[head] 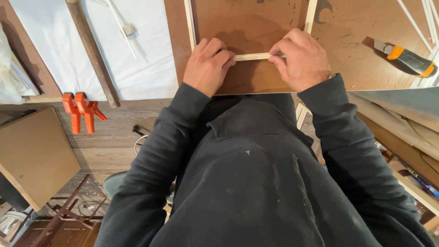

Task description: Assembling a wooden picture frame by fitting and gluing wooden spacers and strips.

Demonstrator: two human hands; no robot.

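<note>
Pale wood strip (251, 56) lies crosswise on a brown board (256, 77), near the board's front edge, and both hands are on it. Left hand (208, 64) covers the strip's left end, fingers curled and pressing down on it, knuckles raised; whether the thumb is under or beside the strip cannot be told. Right hand (299, 59) has the strip's right end pinched between thumb and fingertips, the fingers closed tight around it. Two longer strips of the same wood run away from the person: the left rail (189, 23) meets the cross strip under the left hand, and the right rail (311, 16) meets it under the right hand, so the three form an open frame flat on the board. Both joints are hidden by the hands. On the board, well to the right, lies a knife (407, 58) with an orange and dark handle, not touched. Left of the board a white sheet (59, 50) covers the bench, with a dark wooden stick (91, 50) lying across it. Two orange clamps (82, 112) hang at the bench's front edge, well apart from the hands. Dark sleeves (183, 119) cover both arms to the wrists.
</note>
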